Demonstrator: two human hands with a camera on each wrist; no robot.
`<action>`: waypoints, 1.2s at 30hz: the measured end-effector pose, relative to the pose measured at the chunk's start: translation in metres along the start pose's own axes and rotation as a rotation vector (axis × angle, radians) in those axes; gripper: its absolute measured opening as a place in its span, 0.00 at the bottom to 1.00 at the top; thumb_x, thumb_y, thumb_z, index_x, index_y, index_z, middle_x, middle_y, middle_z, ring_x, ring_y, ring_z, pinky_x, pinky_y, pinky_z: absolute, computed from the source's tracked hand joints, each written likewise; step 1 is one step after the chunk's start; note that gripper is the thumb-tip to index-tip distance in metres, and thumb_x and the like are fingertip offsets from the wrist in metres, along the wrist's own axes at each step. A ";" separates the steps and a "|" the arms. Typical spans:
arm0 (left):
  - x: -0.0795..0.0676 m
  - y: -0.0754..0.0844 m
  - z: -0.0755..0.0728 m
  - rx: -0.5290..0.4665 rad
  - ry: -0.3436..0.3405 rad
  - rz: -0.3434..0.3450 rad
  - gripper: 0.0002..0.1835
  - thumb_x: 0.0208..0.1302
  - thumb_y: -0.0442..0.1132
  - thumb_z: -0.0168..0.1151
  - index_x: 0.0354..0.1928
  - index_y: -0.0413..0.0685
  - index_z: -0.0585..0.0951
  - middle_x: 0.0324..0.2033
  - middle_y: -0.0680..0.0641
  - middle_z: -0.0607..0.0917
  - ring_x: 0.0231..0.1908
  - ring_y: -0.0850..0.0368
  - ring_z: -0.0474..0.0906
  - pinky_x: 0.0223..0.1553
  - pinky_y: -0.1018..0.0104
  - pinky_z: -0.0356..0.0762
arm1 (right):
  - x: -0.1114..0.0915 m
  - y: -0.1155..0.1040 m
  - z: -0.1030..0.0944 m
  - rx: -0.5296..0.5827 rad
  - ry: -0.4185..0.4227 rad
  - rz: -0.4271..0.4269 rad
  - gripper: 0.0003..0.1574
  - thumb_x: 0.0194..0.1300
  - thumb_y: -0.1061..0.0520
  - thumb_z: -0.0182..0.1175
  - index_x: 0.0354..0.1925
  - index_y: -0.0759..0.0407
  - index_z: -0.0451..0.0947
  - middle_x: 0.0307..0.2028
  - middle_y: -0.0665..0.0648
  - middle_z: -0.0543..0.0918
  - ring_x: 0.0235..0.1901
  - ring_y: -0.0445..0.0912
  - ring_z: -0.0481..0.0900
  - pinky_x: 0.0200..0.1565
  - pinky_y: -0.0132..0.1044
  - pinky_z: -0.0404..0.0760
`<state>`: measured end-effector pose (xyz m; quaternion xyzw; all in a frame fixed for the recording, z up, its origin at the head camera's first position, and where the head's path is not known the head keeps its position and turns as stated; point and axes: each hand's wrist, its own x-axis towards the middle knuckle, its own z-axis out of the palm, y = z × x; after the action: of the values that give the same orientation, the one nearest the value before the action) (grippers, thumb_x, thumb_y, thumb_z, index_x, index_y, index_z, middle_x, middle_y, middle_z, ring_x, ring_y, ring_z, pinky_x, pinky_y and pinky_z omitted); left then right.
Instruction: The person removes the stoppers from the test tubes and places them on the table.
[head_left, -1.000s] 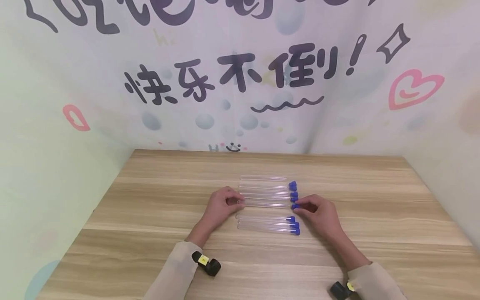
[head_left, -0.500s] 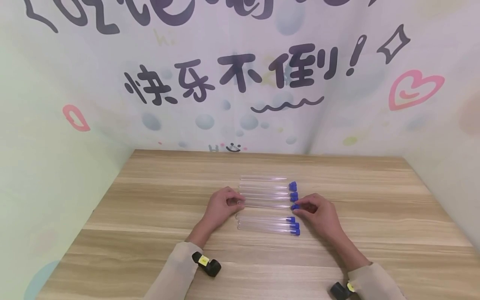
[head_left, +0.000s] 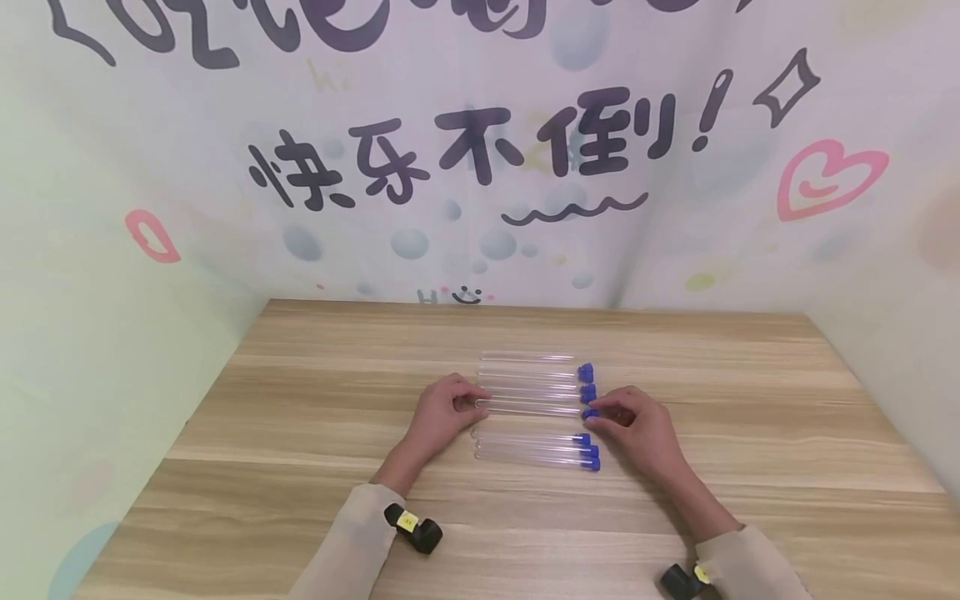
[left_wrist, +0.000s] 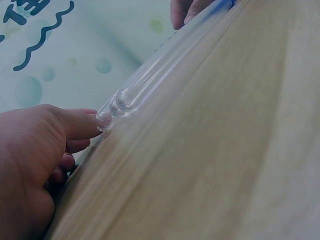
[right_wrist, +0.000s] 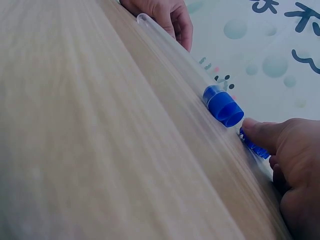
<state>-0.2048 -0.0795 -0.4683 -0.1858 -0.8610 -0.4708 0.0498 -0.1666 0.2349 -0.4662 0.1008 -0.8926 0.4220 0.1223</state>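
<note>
Test tube point(head_left: 532, 408), one, capped: on or just above the desk point(head_left: 300, 467), long axis running left to right. Left hand point(head_left: 441, 410) pinched its rounded end; right hand point(head_left: 645, 427) pinched its blue cap point(head_left: 591, 413); neither was nearer.

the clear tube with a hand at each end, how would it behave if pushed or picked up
Its straight body suggests the tube would stay stiff when lifted. Being slim, it's probably light. Its round form may let it roll if pushed along the table, though the blue cap at one end could make it veer.
</note>
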 end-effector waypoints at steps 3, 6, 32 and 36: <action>0.000 0.000 0.000 0.000 0.000 -0.005 0.10 0.51 0.36 0.74 0.38 0.49 0.87 0.32 0.55 0.81 0.30 0.61 0.73 0.32 0.68 0.71 | 0.000 0.000 0.000 0.000 0.002 0.001 0.12 0.51 0.54 0.74 0.36 0.48 0.85 0.34 0.45 0.80 0.30 0.42 0.75 0.31 0.31 0.74; -0.001 0.000 -0.001 0.000 -0.005 -0.008 0.10 0.52 0.37 0.74 0.38 0.50 0.87 0.31 0.55 0.80 0.30 0.60 0.72 0.31 0.68 0.71 | 0.000 0.000 0.000 -0.008 0.001 0.003 0.12 0.51 0.54 0.74 0.36 0.48 0.85 0.34 0.44 0.80 0.30 0.42 0.75 0.31 0.31 0.74; 0.001 0.000 -0.001 -0.025 0.012 -0.012 0.11 0.51 0.37 0.74 0.38 0.54 0.87 0.28 0.54 0.77 0.28 0.60 0.70 0.30 0.67 0.69 | 0.001 -0.002 0.000 -0.021 -0.015 0.031 0.12 0.52 0.56 0.73 0.38 0.50 0.84 0.34 0.47 0.80 0.31 0.43 0.75 0.32 0.32 0.74; 0.000 0.001 -0.001 -0.030 0.015 0.000 0.11 0.51 0.36 0.74 0.39 0.53 0.87 0.28 0.53 0.77 0.28 0.59 0.70 0.30 0.67 0.69 | 0.001 -0.002 0.000 -0.018 -0.015 0.034 0.12 0.52 0.56 0.73 0.38 0.50 0.84 0.34 0.47 0.79 0.31 0.43 0.75 0.32 0.32 0.74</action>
<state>-0.2045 -0.0799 -0.4674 -0.1830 -0.8536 -0.4848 0.0536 -0.1673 0.2337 -0.4647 0.0876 -0.8989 0.4151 0.1093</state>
